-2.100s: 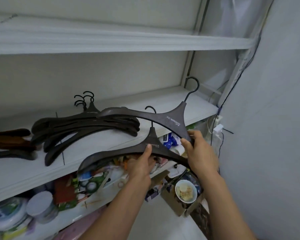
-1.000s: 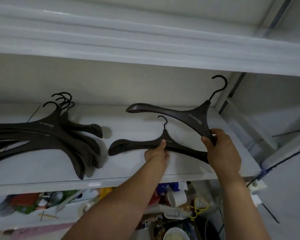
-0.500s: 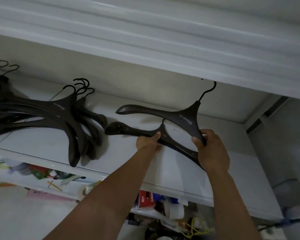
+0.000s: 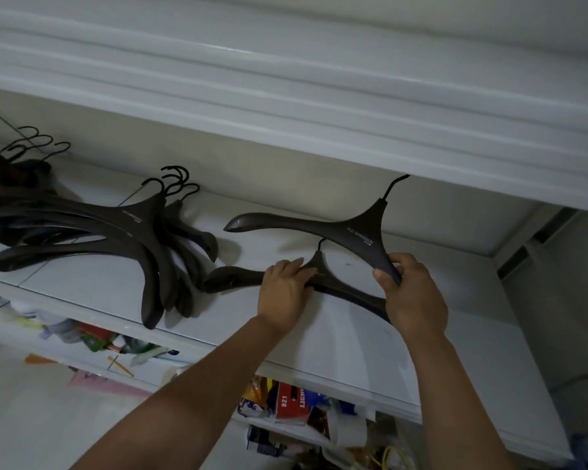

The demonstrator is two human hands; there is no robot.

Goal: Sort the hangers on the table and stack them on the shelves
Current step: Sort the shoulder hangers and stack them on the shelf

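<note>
Two dark brown hangers are over the white shelf (image 4: 319,337). The upper hanger (image 4: 350,228) is lifted, its hook reaching up to the shelf above; my right hand (image 4: 411,293) grips its right arm. The lower hanger (image 4: 241,278) lies low on the shelf, and my left hand (image 4: 286,286) holds it at the neck, fingers over its middle. Its right arm runs under my right hand. A pile of several matching dark hangers (image 4: 116,232) lies to the left, hooks pointing to the back.
The upper shelf's thick front edge (image 4: 319,137) hangs close above the hangers. More dark hangers (image 4: 11,171) sit at the far left. Below the shelf, cluttered packets and a red box (image 4: 289,401) fill a lower level. A wall stands at the right.
Both hangers went from below the shelf edge up onto the shelf surface. The lower hanger's left tip now lies close to the pile. My view has shifted right and closer.
</note>
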